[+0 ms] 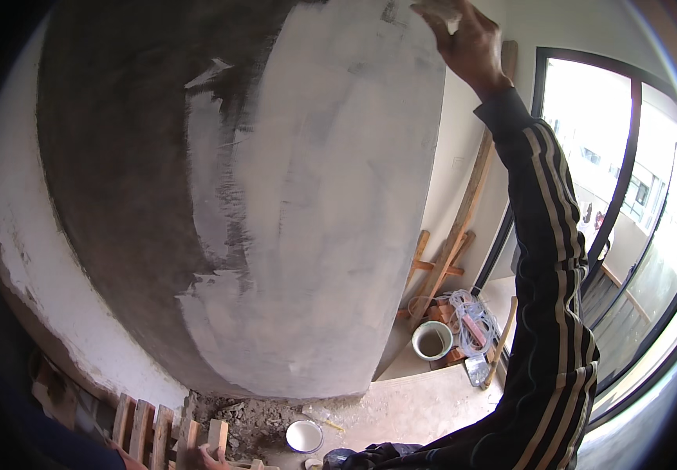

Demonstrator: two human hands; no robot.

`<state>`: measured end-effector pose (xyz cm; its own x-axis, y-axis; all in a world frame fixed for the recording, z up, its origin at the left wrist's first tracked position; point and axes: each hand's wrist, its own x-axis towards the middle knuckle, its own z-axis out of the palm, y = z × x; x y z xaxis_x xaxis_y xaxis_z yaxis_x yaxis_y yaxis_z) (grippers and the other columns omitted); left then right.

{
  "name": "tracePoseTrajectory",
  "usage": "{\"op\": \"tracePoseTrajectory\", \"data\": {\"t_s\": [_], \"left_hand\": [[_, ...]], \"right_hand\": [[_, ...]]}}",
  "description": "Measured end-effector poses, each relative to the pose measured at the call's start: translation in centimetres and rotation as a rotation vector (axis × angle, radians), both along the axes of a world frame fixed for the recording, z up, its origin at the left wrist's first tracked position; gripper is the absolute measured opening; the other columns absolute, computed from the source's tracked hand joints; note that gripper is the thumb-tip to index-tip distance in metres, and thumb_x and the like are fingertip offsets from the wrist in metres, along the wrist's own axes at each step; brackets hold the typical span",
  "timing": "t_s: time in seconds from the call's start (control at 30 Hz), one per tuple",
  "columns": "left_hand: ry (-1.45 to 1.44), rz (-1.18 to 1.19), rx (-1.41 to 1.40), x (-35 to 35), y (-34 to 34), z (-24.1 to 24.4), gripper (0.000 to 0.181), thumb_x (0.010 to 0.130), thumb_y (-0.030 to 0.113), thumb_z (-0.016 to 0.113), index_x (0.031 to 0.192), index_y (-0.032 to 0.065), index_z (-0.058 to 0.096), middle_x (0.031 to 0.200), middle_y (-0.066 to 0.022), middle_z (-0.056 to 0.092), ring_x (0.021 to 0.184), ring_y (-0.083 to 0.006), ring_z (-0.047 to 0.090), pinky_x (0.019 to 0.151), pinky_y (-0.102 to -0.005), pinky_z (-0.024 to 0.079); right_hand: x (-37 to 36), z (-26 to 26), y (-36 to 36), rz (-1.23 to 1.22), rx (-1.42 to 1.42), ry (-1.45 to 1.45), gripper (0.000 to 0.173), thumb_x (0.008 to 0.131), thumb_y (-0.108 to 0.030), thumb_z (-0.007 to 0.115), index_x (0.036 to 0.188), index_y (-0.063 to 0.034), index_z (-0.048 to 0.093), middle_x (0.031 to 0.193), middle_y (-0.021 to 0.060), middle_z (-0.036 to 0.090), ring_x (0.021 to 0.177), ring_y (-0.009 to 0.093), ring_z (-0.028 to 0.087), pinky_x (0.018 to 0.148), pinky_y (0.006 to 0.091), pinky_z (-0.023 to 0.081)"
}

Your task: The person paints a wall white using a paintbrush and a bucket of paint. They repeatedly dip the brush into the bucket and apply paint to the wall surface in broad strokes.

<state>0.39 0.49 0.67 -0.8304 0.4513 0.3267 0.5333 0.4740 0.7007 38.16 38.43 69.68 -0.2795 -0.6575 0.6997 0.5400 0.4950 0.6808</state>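
Note:
My right hand (474, 50) is raised at the top edge, by the upper right of a wall panel. Its fingers and thumb are bent around a pale object (447, 10), mostly cut off by the frame, so its kind is unclear. Light skim plaster (338, 194) covers the panel's right side in streaky strokes. Dark grey render (121, 176) shows on the left, with a ragged plaster edge between. At the bottom, a hand (214, 458), apparently my left, is at an upright wooden slat (218, 436). Its grip is partly hidden.
A white bucket (304, 436) stands below the wall beside rubble (241, 420). Further right are another bucket (432, 341), coiled clear hose (470, 311), bricks (445, 314) and a long-handled tool (498, 346). A timber plank (470, 200) leans in the corner near glazed doors (588, 129).

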Motion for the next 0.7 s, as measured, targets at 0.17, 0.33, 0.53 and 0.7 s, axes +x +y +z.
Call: {"op": "tracePoseTrajectory", "data": {"t_s": [0.17, 0.33, 0.53, 0.7], "left_hand": [[0.036, 0.056, -0.108, 0.7, 0.5, 1.6, 0.031, 0.076, 0.030, 0.066, 0.106, 0.0214, 0.058, 0.097, -0.0106, 0.063, 0.092, -0.0298, 0.059, 0.077, -0.0414, 0.046], [0.013, 0.227, -0.334, -0.5, -0.6, -0.3, 0.033, 0.076, 0.032, 0.067, 0.105, 0.0192, 0.059, 0.098, -0.0109, 0.062, 0.093, -0.0311, 0.058, 0.077, -0.0422, 0.045], [0.079, 0.175, -0.253, -0.6, -1.2, -0.7, 0.033, 0.076, 0.032, 0.067, 0.105, 0.0188, 0.059, 0.098, -0.0113, 0.062, 0.093, -0.0313, 0.058, 0.077, -0.0423, 0.045], [0.102, 0.137, -0.229, -1.3, -0.3, -1.4, 0.033, 0.076, 0.031, 0.067, 0.105, 0.0186, 0.059, 0.098, -0.0115, 0.062, 0.093, -0.0315, 0.058, 0.077, -0.0424, 0.045]], "right_hand": [[0.1, -4.2, 5.6, -0.406, 0.130, -0.143, 0.026, 0.072, -0.011, 0.070, 0.092, -0.0149, 0.054, 0.098, 0.0022, 0.060, 0.082, 0.017, 0.064, 0.055, 0.0263, 0.058], [-0.3, -9.3, 2.8, -0.229, -0.075, -0.249, 0.025, 0.075, -0.010, 0.069, 0.095, -0.0110, 0.054, 0.096, 0.0035, 0.062, 0.082, 0.020, 0.064, 0.055, 0.0281, 0.058], [1.6, 0.5, 1.7, -0.054, -0.398, -0.169, 0.030, 0.078, -0.011, 0.068, 0.103, -0.0052, 0.053, 0.086, 0.0101, 0.062, 0.073, 0.026, 0.065, 0.057, 0.0322, 0.054], [1.4, 9.0, 3.1, -0.225, -0.290, 0.117, 0.040, 0.080, -0.007, 0.064, 0.118, -0.0013, 0.051, 0.071, 0.0156, 0.062, 0.068, 0.031, 0.065, 0.056, 0.0369, 0.050]]}}
